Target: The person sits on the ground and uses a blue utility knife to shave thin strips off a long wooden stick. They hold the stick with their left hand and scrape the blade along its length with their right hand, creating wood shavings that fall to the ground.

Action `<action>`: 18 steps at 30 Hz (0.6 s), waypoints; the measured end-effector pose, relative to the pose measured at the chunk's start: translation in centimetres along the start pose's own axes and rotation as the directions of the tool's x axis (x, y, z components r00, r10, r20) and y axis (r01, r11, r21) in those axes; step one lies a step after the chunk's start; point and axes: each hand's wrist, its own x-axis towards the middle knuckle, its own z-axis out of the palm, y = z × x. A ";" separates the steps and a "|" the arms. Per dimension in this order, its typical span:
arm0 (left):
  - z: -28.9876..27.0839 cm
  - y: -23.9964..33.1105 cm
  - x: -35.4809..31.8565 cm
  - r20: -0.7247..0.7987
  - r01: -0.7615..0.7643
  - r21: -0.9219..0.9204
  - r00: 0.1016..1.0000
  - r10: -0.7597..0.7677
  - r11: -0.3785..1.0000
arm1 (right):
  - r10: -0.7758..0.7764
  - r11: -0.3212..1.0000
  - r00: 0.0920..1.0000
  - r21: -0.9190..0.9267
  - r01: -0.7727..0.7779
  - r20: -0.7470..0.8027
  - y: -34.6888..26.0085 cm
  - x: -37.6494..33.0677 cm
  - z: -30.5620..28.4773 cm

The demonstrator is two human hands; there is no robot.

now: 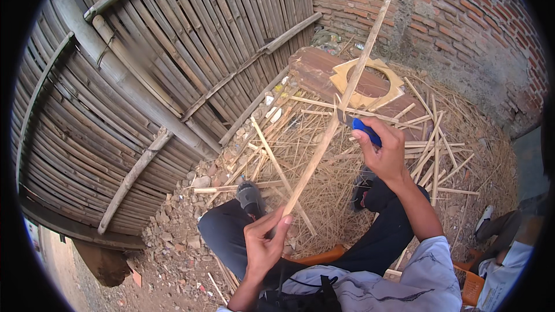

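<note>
My left hand (265,241) is closed around the near end of a long, pale bamboo strip (314,173). The strip slants up and away from me toward the brick wall. In my right hand (386,149) is a knife (366,130) with a blue handle. Its dark blade lies against the strip around the middle, and a thin shaving curls up beside it. Many cut strips (429,164) and a mass of fine shavings (324,208) lie on the ground around my feet.
A brown wooden board (309,72) lies ahead, bearing a tan notched panel (342,76) with a round hole. On the left stands a bamboo fence (144,58); a brick wall (445,29) closes the far right. Another person (503,248) sits at the lower right edge.
</note>
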 end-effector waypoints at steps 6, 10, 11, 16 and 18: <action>-1.9 -1.8 -1.6 0.082 0.069 -0.001 0.994 -0.069 0.998 | 0.083 0.993 0.986 -0.073 -0.094 -0.143 4.1 1.9 -1.5; -3.0 -2.6 -1.7 0.087 0.121 -0.046 0.989 -0.117 0.992 | 0.083 0.992 0.988 -0.086 -0.095 -0.128 4.1 1.9 -1.1; -3.3 -2.8 -1.8 0.102 0.145 -0.053 0.985 -0.139 0.988 | 0.099 0.989 0.986 -0.093 -0.111 -0.132 4.3 2.2 -1.2; -5.3 -4.0 -3.1 0.196 0.230 -0.072 0.957 -0.212 0.971 | 0.225 0.968 0.939 -0.054 -0.247 -0.258 8.5 4.1 -2.8; -6.2 -4.6 -3.0 0.203 0.230 -0.061 0.956 -0.213 0.971 | 0.147 0.979 0.953 -0.100 -0.179 -0.266 8.8 4.1 -2.7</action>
